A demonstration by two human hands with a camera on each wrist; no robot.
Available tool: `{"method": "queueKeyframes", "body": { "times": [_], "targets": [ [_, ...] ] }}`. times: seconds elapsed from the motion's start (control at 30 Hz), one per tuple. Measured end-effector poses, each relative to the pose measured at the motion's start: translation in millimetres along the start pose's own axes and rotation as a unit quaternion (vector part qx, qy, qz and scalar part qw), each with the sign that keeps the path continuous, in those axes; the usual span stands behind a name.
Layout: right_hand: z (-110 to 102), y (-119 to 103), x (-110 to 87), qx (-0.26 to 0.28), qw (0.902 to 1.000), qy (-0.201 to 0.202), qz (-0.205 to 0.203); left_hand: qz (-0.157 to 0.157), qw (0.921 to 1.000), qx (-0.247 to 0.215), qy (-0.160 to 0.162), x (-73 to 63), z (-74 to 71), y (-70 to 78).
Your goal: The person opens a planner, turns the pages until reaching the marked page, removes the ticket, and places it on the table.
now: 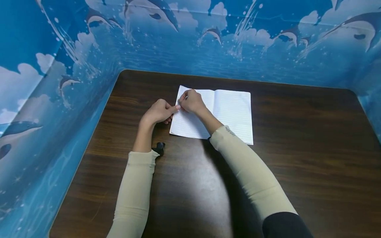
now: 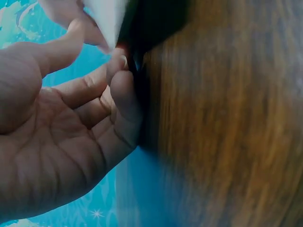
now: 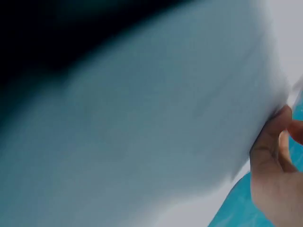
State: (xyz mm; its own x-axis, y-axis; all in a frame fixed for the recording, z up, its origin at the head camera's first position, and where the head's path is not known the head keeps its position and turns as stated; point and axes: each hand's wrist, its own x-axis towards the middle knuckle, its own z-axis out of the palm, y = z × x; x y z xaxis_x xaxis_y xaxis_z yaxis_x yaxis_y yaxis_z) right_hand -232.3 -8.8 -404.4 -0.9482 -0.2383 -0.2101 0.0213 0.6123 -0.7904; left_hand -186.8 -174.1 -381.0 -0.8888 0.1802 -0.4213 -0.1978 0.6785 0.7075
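Observation:
An open lined notebook [image 1: 232,112] lies on the dark wooden table with white pages facing up. At its left edge my left hand [image 1: 159,111] has the thumb on the page margin and the other fingers curled beside the edge. The left wrist view shows those curled fingers [image 2: 124,94] close to a white page corner [image 2: 110,19]. My right hand [image 1: 192,101] reaches across the left page and pinches at its left margin, just above the left thumb. In the right wrist view the page [image 3: 165,127] fills most of the picture, with fingertips [image 3: 282,115] at its edge.
The brown wooden table [image 1: 306,138] extends on both sides of the notebook. Blue dolphin-print curtains [image 1: 178,49] hang behind and to the left. A small black device [image 1: 160,148] sits at the left wrist. Beige sleeves [image 1: 135,188] cover both forearms.

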Motion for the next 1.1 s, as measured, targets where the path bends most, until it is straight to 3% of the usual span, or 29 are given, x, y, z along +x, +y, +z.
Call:
{"method": "queueKeyframes", "body": {
  "times": [0.13, 0.23, 0.33, 0.43, 0.53, 0.8, 1.1],
  "targets": [
    [-5.8, 1.1, -4.2, -0.039, 0.9984, -0.032, -0.026, -0.007, 0.9985, 0.053, 0.010, 0.7, 4.0, 3.5],
    [-11.1, 3.5, -9.1, -0.101, 0.9922, -0.046, -0.056, -0.011, 0.9972, 0.071, 0.023, 0.2, 6.6, 4.6],
    [-20.4, 11.9, -16.9, -0.192, 0.9757, -0.049, -0.095, -0.014, 0.9962, 0.079, 0.034, -0.8, 8.5, 6.5],
    [-36.6, 24.0, -26.8, -0.260, 0.9584, -0.051, -0.107, -0.021, 0.9954, 0.084, 0.041, -1.3, 10.1, 8.5],
    [-56.2, 38.6, -34.4, -0.292, 0.9510, -0.047, -0.089, -0.026, 0.9950, 0.087, 0.042, -1.7, 10.5, 8.7],
    [-103.9, 80.7, -43.9, -0.287, 0.9564, -0.045, -0.028, -0.021, 0.9959, 0.082, 0.034, -1.8, 9.7, 6.3],
    [-146.3, 108.4, -58.9, -0.282, 0.9573, -0.045, 0.046, -0.020, 0.9965, 0.077, 0.027, 0.4, 9.2, 5.5]
  ]
}}
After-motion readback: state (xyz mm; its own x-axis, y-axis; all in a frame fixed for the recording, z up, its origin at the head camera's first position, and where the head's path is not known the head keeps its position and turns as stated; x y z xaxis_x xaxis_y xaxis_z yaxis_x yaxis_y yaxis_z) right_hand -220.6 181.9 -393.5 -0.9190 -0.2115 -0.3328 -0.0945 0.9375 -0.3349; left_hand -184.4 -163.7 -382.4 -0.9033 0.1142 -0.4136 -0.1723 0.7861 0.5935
